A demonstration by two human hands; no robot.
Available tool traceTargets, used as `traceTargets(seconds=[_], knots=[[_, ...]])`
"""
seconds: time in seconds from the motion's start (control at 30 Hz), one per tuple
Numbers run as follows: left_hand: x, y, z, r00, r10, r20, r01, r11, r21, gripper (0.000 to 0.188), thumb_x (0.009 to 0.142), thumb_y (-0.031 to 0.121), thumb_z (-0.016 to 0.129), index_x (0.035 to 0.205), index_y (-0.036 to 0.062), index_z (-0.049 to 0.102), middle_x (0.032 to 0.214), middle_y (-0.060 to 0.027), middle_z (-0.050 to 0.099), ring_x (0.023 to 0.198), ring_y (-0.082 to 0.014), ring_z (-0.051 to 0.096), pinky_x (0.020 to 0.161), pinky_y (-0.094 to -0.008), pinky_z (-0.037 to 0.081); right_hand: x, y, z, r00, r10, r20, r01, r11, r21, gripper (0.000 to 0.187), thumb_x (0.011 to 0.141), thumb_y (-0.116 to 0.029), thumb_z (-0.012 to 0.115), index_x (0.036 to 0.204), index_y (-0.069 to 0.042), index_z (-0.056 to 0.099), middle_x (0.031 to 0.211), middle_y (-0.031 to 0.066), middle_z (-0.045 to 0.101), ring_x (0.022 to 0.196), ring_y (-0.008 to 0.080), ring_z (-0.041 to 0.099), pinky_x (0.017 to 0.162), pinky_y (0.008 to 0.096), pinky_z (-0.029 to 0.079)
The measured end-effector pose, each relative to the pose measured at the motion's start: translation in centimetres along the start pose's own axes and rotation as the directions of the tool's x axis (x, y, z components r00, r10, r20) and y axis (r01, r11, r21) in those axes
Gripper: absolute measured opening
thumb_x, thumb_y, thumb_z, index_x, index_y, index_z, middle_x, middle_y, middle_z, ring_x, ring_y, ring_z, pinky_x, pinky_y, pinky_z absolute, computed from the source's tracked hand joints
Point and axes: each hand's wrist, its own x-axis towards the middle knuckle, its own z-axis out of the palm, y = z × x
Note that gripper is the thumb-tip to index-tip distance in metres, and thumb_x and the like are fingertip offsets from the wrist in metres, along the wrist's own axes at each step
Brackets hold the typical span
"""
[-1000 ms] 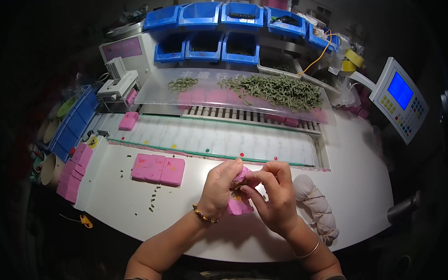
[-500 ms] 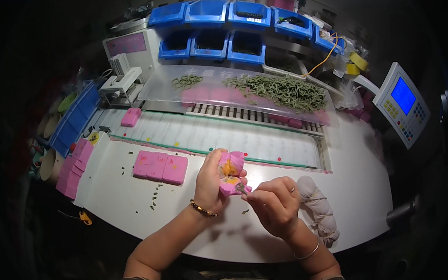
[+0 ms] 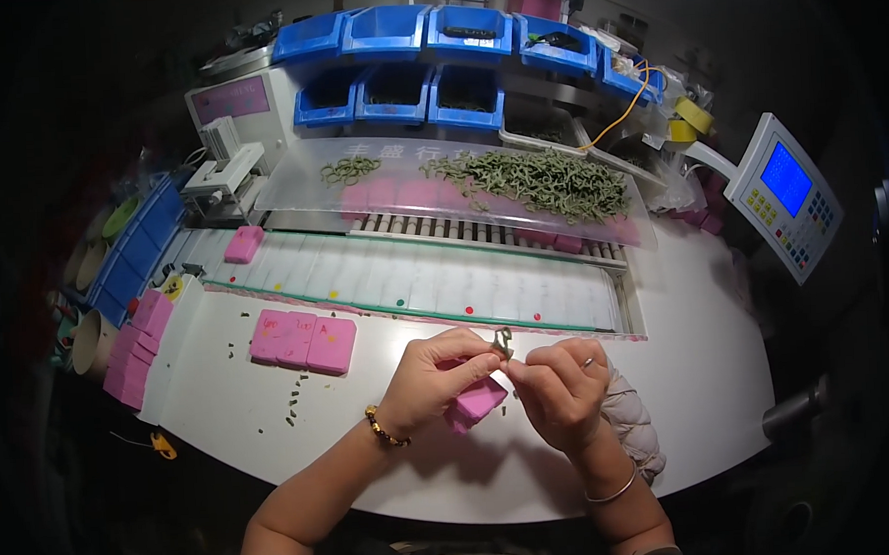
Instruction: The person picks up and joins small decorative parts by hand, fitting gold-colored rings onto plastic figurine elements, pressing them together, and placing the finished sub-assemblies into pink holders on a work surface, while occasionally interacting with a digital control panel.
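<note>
Curled around a pink rubber mold [image 3: 480, 403], my left hand [image 3: 431, 379] is closed, and its thumb and forefinger come together at a small green looped piece [image 3: 504, 342]. The mold's lower end shows beneath the fingers; the palm side is hidden. My right hand [image 3: 561, 389] is closed in a pinch, fingertips at the base of the green piece and touching the left fingertips. Left of my hands, more pink molds [image 3: 303, 341] with red handwritten marks lie side by side on the white table [image 3: 374, 469].
Beyond the hands runs a glass-topped strip [image 3: 365, 281]. Behind it, a clear sheet bears a heap of green pieces [image 3: 530, 180]. Blue bins [image 3: 384, 27] line the back. A control panel [image 3: 786, 188] stands right, and a wrapped white cloth roll [image 3: 631, 423] lies beside my right hand.
The mold, earlier spread with its orange-stained inside showing, is now turned downward in my left hand. The green piece has risen to between both hands' fingertips. The view has shifted slightly.
</note>
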Motion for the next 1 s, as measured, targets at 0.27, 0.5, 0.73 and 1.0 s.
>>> traceTargets(seconds=[0.27,0.5,0.73,1.0], knots=[[-0.3,0.4,-0.5,0.997,-0.005,0.073,-0.003,0.994,0.109,0.005,0.086,0.002,0.065,0.089,-0.0005,0.069,0.088,-0.0029,0.063,0.082,-0.0091,0.06,0.071,-0.0252,0.05,-0.5,1.0,0.3,0.945,0.171,0.278,-0.282,0.858,0.429,0.018,0.07,-0.008,0.08,0.077,-0.008,0.063,0.074,0.0022,0.06,0.065,0.0167,0.055,0.061,0.0295,0.04],[0.2,-0.1,-0.5,0.849,0.517,0.109,-0.481,0.671,0.565,0.01,0.078,-0.001,0.067,0.087,0.001,0.067,0.083,-0.0063,0.062,0.075,-0.0153,0.062,0.065,-0.0274,0.05,-1.2,2.2,0.4,0.46,0.465,0.757,-0.833,-0.07,0.549,0.019,0.079,0.003,0.073,0.09,-0.005,0.059,0.086,0.0005,0.061,0.076,0.0081,0.058,0.073,0.0208,0.049],[-0.2,0.0,0.0,0.926,0.378,0.015,-0.325,0.776,0.541,0.009,0.079,0.004,0.069,0.086,0.0007,0.066,0.082,-0.0052,0.062,0.072,-0.0131,0.062,0.065,-0.0261,0.051,-0.5,1.3,0.1,0.569,0.481,0.667,-0.789,0.091,0.608,0.04,0.079,-0.005,0.075,0.115,-0.004,0.057,0.108,0.0041,0.061,0.099,0.0102,0.055,0.079,0.0239,0.045],[-0.2,0.2,0.3,0.986,-0.144,-0.085,0.156,0.976,0.152,0.014,0.085,0.013,0.071,0.085,0.0001,0.065,0.08,-0.0002,0.066,0.073,-0.0043,0.058,0.065,-0.0201,0.048,-0.9,0.5,0.6,0.535,0.519,0.666,-0.814,0.108,0.57,0.027,0.089,-0.002,0.065,0.115,0.001,0.058,0.105,0.0052,0.062,0.097,0.0106,0.059,0.085,0.0244,0.049]])
